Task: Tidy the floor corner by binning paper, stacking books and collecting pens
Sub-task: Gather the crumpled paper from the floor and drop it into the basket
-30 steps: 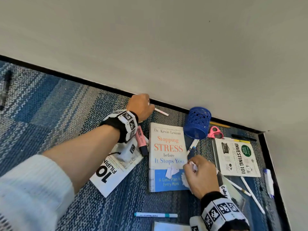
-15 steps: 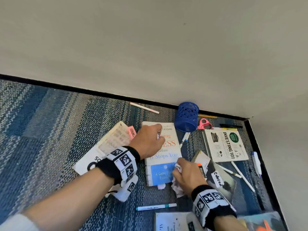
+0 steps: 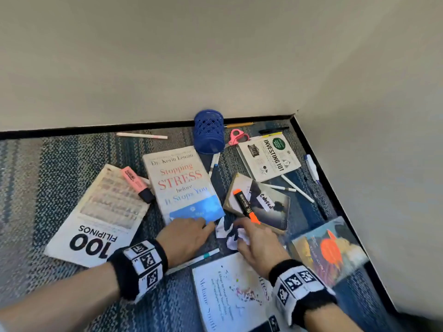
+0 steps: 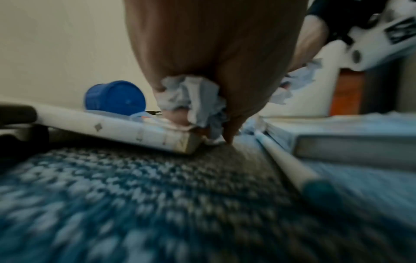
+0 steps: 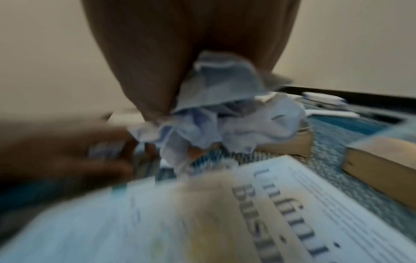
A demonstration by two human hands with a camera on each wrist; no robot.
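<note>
Crumpled white paper (image 5: 216, 113) is bunched in my right hand (image 3: 239, 230), low over the carpet between the books. My left hand (image 3: 206, 225) is at the near corner of the "Stopping Stress" book (image 3: 182, 183); in the left wrist view its fingers pinch more crumpled paper (image 4: 193, 99). A loose scrap (image 3: 221, 230) lies between the two hands. A blue mesh pen cup (image 3: 208, 130) lies on its side by the wall. A teal-tipped pen (image 3: 199, 258) lies under my left wrist.
Books are scattered on the blue carpet: "100 Filipinos" (image 3: 100, 216), "Investing 101" (image 3: 268, 156), a dark one (image 3: 273, 207) with an orange marker (image 3: 245, 206) on it, a white one (image 3: 227, 295) and a colourful one (image 3: 328, 250). A pink highlighter (image 3: 136, 183), pink scissors (image 3: 237, 136) and several pens lie about. Walls close the corner on the right.
My left hand came back from the pen by the wall, crossed the "Stopping Stress" book and now pinches paper at its near corner. My right hand kept its paper and drew nearer.
</note>
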